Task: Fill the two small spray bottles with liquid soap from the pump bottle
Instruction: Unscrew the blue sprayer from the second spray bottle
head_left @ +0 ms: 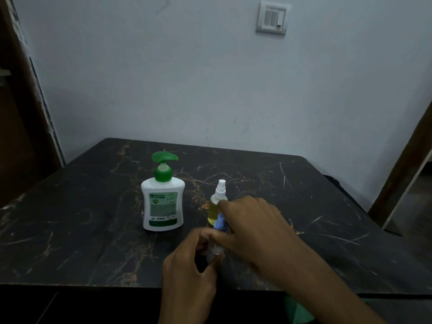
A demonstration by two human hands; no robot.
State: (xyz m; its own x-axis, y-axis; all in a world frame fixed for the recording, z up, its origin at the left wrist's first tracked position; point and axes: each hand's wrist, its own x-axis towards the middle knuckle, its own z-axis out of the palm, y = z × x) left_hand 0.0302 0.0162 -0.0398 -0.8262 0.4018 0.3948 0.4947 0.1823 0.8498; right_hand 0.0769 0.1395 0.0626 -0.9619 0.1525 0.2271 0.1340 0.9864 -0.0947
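1. Table (81, 230): dark, marbled top with pale scratches; its far edge meets a pale wall (163, 78).
2. Pump bottle (163, 202): white, green pump head and collar, green label. Upright, left of the table's middle, well in from the near edge. Spout points right. Nothing touches it.
3. Yellow bottle (214, 212): small spray bottle, white sprayer on top, yellowish liquid inside. Upright, just right of the pump bottle, a gap between them. Its right side is partly behind the right hand.
4. Blue bottle (217, 244): second small spray bottle, blue top, clear body with a label. Close to the near edge, directly in front of the yellow bottle. Whether it rests on the table or is lifted: cannot tell.
5. Left hand (189, 274): comes up over the near edge; grip narrow, fingers curled around the blue bottle's lower body.
6. Right hand (252, 225): reaches in from the right; grip closed on the blue top, thumb and fingers pinching it.
7. Wall switch plate (273, 18): high on the wall, right of centre.
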